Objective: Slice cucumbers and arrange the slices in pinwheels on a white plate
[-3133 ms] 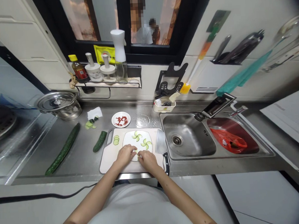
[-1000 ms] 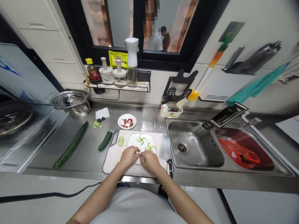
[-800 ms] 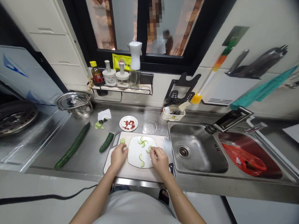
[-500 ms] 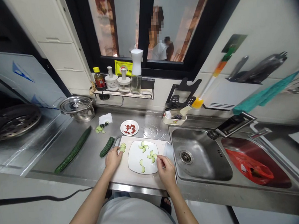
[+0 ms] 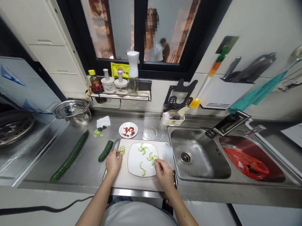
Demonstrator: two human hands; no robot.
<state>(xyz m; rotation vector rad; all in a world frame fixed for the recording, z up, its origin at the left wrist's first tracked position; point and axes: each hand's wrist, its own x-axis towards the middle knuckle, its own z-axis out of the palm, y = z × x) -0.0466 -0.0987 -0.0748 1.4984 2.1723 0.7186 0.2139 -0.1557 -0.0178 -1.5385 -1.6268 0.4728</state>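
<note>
Cutting board (image 5: 134,184) on the bench (image 5: 86,177), straight before me. Plate (image 5: 133,162) on the board; cut pieces (image 5: 152,157) on it in three groups: one at the back, one at right, one at front. Row of slices (image 5: 122,150) on the board, left of the plate; knife (image 5: 167,153) along its right side. Left of the board, short cucumber (image 5: 105,151), then long cucumber (image 5: 71,156). Saucer (image 5: 121,131) behind the board. Pot (image 5: 81,118) back left. Sink (image 5: 201,151) to my right, bag (image 5: 250,165) in its right basin.
</note>
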